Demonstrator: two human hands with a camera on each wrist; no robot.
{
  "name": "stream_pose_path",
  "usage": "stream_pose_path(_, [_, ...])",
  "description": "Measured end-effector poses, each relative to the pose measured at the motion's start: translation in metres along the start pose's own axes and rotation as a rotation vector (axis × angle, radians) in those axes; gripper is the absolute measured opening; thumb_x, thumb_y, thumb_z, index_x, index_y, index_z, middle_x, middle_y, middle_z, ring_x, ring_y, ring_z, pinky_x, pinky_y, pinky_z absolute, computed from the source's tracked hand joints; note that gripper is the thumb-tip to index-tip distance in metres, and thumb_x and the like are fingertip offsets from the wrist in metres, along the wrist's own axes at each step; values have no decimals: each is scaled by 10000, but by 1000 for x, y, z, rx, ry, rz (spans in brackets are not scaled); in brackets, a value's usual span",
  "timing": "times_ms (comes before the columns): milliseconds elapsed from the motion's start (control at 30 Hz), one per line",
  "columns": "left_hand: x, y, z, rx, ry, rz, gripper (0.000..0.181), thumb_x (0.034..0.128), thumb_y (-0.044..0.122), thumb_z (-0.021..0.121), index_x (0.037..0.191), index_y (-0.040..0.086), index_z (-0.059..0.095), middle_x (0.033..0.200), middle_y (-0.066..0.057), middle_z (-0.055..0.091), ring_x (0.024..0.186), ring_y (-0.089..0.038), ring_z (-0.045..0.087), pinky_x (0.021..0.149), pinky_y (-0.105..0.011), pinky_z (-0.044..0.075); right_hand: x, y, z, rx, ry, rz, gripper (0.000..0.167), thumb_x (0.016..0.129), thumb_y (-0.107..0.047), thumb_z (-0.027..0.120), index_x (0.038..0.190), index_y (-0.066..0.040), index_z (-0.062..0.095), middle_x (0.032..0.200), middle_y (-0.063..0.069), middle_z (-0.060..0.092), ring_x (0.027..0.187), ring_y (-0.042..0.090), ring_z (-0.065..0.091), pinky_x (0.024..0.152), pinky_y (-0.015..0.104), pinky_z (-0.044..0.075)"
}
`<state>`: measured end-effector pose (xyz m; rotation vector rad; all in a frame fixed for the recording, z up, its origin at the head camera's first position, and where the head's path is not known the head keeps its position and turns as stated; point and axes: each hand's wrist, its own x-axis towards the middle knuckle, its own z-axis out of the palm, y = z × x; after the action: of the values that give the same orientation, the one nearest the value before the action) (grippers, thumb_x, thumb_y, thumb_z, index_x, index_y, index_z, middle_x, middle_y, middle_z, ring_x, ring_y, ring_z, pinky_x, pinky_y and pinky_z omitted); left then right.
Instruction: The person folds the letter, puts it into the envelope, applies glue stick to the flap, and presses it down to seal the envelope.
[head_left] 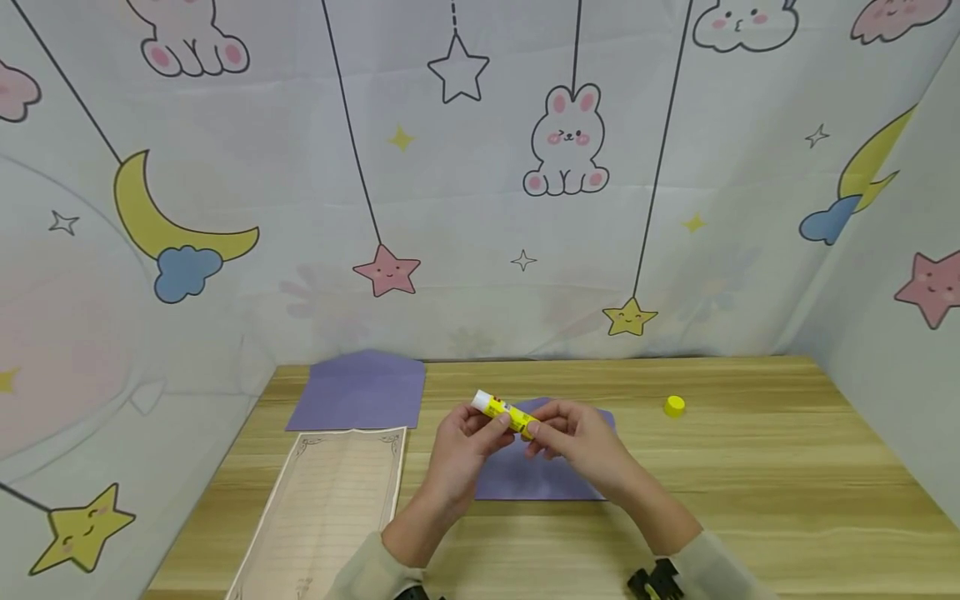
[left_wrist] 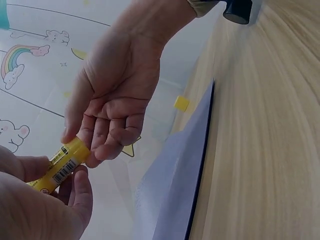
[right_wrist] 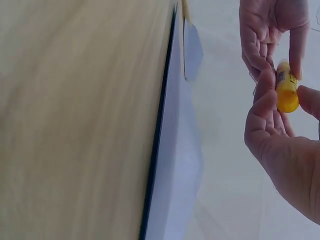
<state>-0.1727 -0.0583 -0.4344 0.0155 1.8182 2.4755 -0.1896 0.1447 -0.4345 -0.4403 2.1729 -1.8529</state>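
Observation:
Above a purple envelope [head_left: 536,477], both hands hold a yellow glue stick [head_left: 498,408]. Its white end is uncovered and points up to the left. My left hand [head_left: 459,454] grips the tube's body between thumb and fingers. With thumb and fingertips, my right hand [head_left: 592,446] pinches the yellow base end. In the left wrist view a barcode shows on the glue stick [left_wrist: 62,167]. The right wrist view shows the round base of the glue stick [right_wrist: 287,100] by the right thumb. A yellow cap [head_left: 674,406] stands on the table, right of the hands.
Another purple envelope [head_left: 358,392] lies at the table's back left. In front of it is a lined, cream letter sheet [head_left: 330,492] with a decorated border. A patterned cloth [head_left: 480,208] hangs behind the wooden table [head_left: 787,475] and at its sides.

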Motion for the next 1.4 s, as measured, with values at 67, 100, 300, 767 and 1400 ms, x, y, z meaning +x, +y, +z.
stream_pose_path(67, [0, 0, 0, -3, 10, 5, 310, 1002, 49, 727, 1221, -85, 552, 1123, -174, 707, 957, -205, 727, 880, -316, 611, -1, -1, 3, -54, 37, -31, 420, 1009, -273, 770, 1283, 15, 633, 1096, 184, 733, 968, 268, 722, 845, 421, 608])
stream_pose_path(100, [0, 0, 0, -2, 16, 8, 315, 1001, 49, 729, 1223, -89, 553, 1129, -180, 707, 954, -208, 728, 880, -318, 611, -2, -2, 5, -91, 60, -56, 435, 991, -264, 794, 1286, 10, 630, 1100, 156, 733, 966, 247, 719, 834, 395, 610])
stream_pose_path(300, [-1, 2, -2, 12, 19, 19, 350, 1013, 83, 728, 1253, -99, 548, 1166, -201, 694, 984, -227, 730, 904, -330, 609, -4, -4, 15, -334, 184, -204, 313, 926, -168, 860, 1160, -90, 666, 989, -19, 726, 886, 134, 694, 718, 286, 588])
stream_pose_path(767, [-1, 2, -1, 25, -4, 18, 342, 1018, 86, 728, 1250, -91, 550, 1179, -193, 689, 1004, -226, 724, 923, -340, 605, 0, 0, 3, 72, -3, 25, 340, 1064, -274, 688, 1219, 28, 665, 1111, 286, 712, 933, 334, 732, 855, 501, 610])
stream_pose_path(1400, [-1, 1, -2, 17, -2, 20, 339, 1015, 77, 726, 1247, -96, 549, 1169, -191, 691, 995, -218, 721, 905, -319, 606, -3, -1, 8, -205, 96, -154, 206, 978, -211, 806, 1106, -85, 705, 984, 88, 754, 888, 275, 739, 772, 414, 625])
